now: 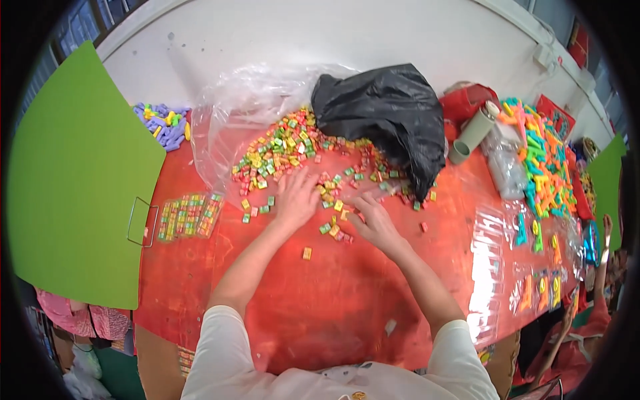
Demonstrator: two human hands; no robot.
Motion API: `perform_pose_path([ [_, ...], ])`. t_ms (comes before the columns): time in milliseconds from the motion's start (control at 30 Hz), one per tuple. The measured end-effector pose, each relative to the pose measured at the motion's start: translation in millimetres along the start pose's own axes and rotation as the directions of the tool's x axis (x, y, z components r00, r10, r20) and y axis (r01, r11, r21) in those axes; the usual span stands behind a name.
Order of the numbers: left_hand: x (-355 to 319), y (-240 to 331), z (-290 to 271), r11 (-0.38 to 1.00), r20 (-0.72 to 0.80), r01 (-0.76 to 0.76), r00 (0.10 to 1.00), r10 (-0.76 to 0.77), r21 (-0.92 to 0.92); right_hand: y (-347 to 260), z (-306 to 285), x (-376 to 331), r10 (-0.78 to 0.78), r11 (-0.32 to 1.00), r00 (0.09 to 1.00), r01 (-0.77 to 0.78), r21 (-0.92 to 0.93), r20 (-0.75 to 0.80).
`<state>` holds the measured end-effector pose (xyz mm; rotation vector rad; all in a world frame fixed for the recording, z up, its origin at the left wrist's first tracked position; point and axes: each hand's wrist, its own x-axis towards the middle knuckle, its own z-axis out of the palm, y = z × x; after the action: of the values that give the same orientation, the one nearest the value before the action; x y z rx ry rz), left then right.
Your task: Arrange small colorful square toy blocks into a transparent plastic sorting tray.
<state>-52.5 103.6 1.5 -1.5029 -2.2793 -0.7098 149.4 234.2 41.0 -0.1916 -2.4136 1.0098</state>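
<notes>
A heap of small square pieces in red, yellow, green and orange, which look like wrapped candies, lies on the red table. Over its near edge rests my left hand, fingers stretched out and pointing into the heap. My right hand is low over the table, fingers apart and slightly bent, beside a few loose candies. Between and below my hands lies a small cluster of candies. One orange candy sits alone nearer me. Neither hand visibly grips anything, though some fingertips are hard to make out.
A black plastic bag and a clear plastic sheet border the heap. Filled candy packs lie left, beside a green panel. At right are colourful plastic toys, bagged toys and a pale green tube. Another person's arm shows far right.
</notes>
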Motion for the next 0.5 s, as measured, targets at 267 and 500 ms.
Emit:
perform_pose_path([
  [267, 111.9, -138.4, 46.0, 0.882, 0.211, 0.471, 0.861, -0.462, 0.005, 110.1, 42.9, 145.0, 0.133, 0.891, 0.984, -0.065, -0.448, 0.122],
  [500, 150.9, -131.2, 66.7, 0.785, 0.35, 0.616, 0.751, -0.56, -0.065, 133.3, 109.0, 234.1, 0.401, 0.914, 0.916, -0.401, -0.063, -0.013],
])
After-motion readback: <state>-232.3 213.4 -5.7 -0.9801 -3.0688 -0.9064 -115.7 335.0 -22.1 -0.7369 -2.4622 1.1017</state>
